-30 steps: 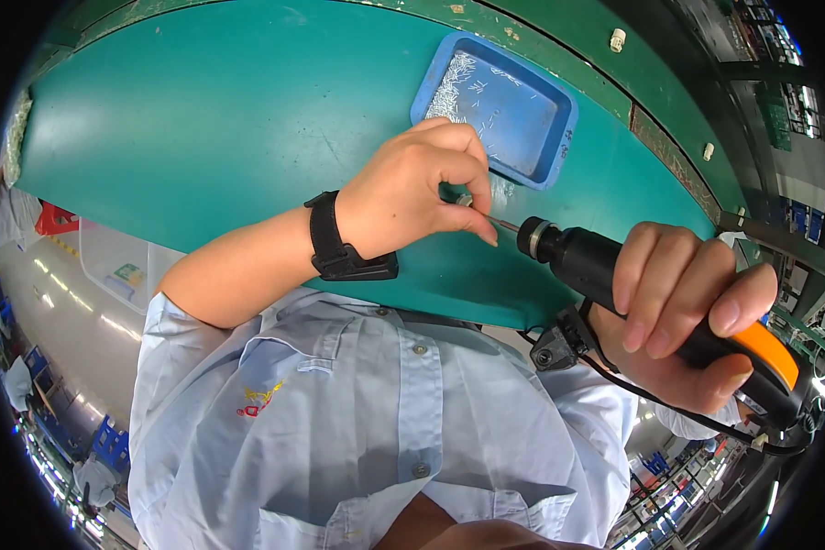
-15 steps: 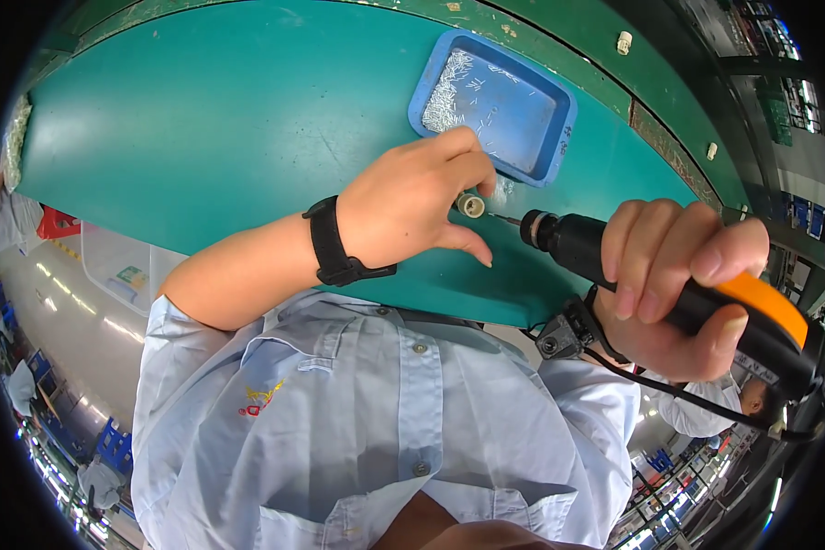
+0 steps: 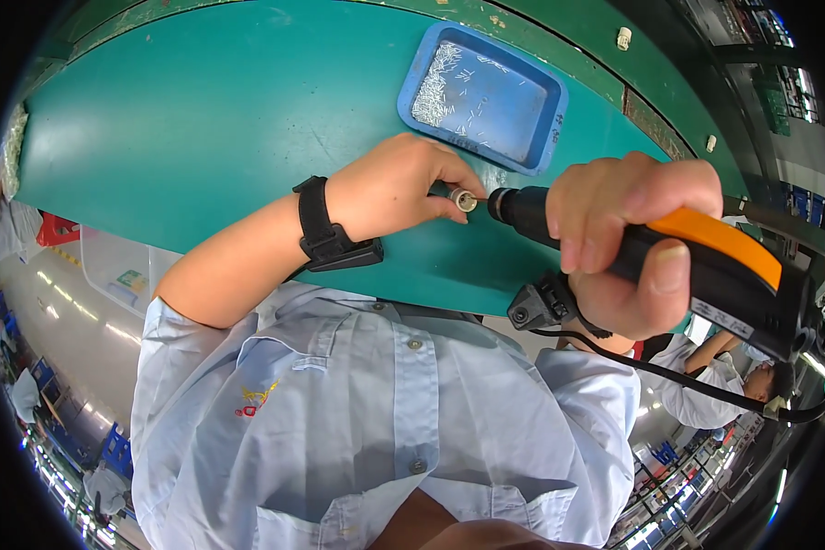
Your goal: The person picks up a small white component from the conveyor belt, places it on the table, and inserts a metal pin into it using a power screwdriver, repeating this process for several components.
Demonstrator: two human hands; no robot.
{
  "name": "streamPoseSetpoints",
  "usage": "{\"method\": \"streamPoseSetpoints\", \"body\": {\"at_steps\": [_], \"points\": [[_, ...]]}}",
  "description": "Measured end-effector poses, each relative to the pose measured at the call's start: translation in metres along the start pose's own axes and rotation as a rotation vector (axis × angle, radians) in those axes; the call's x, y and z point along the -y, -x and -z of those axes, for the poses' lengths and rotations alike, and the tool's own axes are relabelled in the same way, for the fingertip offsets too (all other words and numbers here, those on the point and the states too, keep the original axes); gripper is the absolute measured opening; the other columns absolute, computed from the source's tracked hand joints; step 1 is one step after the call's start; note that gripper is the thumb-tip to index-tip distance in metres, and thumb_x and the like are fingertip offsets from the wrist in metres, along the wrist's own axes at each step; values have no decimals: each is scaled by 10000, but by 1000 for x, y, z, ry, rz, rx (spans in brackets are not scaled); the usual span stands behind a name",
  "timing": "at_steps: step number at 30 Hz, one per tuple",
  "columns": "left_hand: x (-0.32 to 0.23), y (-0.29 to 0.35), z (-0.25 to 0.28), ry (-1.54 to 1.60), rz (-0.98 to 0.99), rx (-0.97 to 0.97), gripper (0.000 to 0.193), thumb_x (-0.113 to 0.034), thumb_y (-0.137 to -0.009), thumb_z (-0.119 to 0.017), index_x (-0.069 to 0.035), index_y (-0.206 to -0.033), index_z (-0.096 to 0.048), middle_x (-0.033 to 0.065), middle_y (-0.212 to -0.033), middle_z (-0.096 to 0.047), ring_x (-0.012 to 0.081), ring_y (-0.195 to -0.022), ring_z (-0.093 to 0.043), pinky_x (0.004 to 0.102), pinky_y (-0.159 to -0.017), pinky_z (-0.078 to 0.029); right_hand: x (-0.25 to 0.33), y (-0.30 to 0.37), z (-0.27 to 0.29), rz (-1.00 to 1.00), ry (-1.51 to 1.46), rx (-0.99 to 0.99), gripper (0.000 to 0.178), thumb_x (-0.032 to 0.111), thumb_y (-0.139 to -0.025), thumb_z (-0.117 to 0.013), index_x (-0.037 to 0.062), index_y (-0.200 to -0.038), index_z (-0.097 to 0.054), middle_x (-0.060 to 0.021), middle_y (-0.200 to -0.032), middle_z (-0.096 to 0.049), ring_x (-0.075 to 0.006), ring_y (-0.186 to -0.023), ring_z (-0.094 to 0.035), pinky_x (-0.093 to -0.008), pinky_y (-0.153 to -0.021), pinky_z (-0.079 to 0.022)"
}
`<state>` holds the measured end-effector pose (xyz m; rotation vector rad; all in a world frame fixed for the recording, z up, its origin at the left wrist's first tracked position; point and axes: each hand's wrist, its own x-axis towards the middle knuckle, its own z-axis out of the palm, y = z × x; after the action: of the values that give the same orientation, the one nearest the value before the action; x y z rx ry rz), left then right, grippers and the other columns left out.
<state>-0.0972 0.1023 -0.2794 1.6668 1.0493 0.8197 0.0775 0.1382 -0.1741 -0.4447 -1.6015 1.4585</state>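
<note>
Between the thumb and fingers of my left hand (image 3: 390,188) is a small round cream-coloured fitting (image 3: 466,200), its hollow end showing. My right hand (image 3: 628,234) wraps round a black and orange electric screwdriver (image 3: 525,211), which points left. The driver's tip is at the fitting; whether the bit sits in it or just beside it I cannot tell. Beyond both hands stands a blue tray (image 3: 559,115), with small silvery screw-like pieces (image 3: 436,92) heaped at its left side and several scattered over its bottom.
The green tabletop (image 3: 202,137) meets a raised green ledge (image 3: 577,64) at the back. From the driver's rear a black cable (image 3: 706,396) loops below my right wrist. A clear plastic bin (image 3: 110,266) stands off the table's left edge. Another person (image 3: 706,394) sits at the lower right.
The screwdriver has moved left and slightly up, bringing its tip to the fitting. My left thumb and fingers have closed in around the fitting. The tray appears slightly further left and up in view.
</note>
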Motion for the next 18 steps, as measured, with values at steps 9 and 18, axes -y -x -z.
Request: {"method": "streamPoseSetpoints", "body": {"at_steps": [9,18], "points": [[-1,0,-1,2,76,10,269,-68,-678,-735,-25,-939,-683,122,-857,-671,274,-791,-635,342,-707,-495,-9,2,-6,-36,52,-36,313,336,-871,-582,50,-919,-465,-5,-535,-453,-126,-450,-464,-282,-467,-373],[3,-1,-1,9,84,4,250,-87,-672,-734,-27,-909,-681,128,-826,-665,282,-761,-631,353,-672,-489,-19,-2,-7,-36,42,14,298,317,-869,-589,49,-898,-462,-8,-534,-453,-127,-439,-452,-286,-466,-378]]}}
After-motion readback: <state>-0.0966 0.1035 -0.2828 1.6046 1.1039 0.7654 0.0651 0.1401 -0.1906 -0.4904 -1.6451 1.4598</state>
